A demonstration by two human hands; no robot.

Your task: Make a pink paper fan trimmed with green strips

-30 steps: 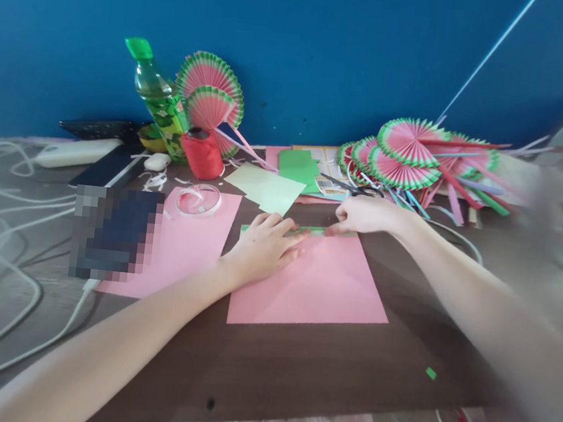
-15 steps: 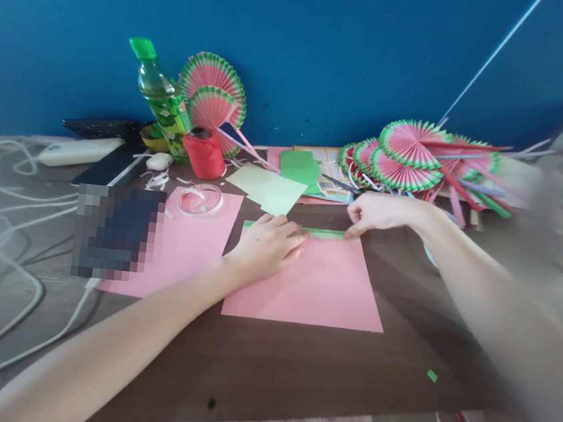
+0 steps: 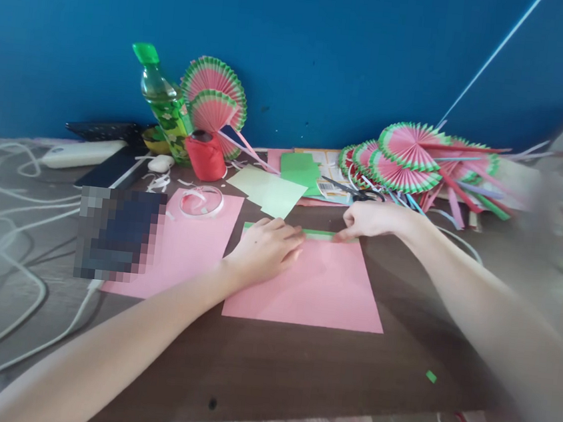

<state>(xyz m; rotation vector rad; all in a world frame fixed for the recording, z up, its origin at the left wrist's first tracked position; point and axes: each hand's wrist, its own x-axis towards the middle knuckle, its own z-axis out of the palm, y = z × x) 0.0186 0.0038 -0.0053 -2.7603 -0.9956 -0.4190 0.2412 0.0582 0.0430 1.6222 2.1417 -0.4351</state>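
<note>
A pink sheet of paper [image 3: 323, 289] lies flat on the dark table, with a green strip [image 3: 320, 235] along its far edge over a pale band. My left hand [image 3: 268, 246] rests flat on the sheet's upper left, fingers stretched out and touching the strip. At the strip's right part, my right hand [image 3: 368, 220] has its fingers curled in and presses one fingertip down on the green. Nothing shows inside that hand. Just behind it lie black-handled scissors [image 3: 363, 195], partly covered by papers and strips.
Left are another pink sheet [image 3: 197, 249], a tape roll [image 3: 201, 201], a pixelated dark object [image 3: 121, 234] and white cables [image 3: 41, 293]. A green bottle [image 3: 162, 98], red spool [image 3: 206, 157], pale green sheets [image 3: 268, 189] and folded paper fans [image 3: 408, 157] stand or lie near the blue wall.
My right hand has slid a little left along the green strip, and more of the scissors behind it shows. My left hand stays on the paper. The view has shifted slightly.
</note>
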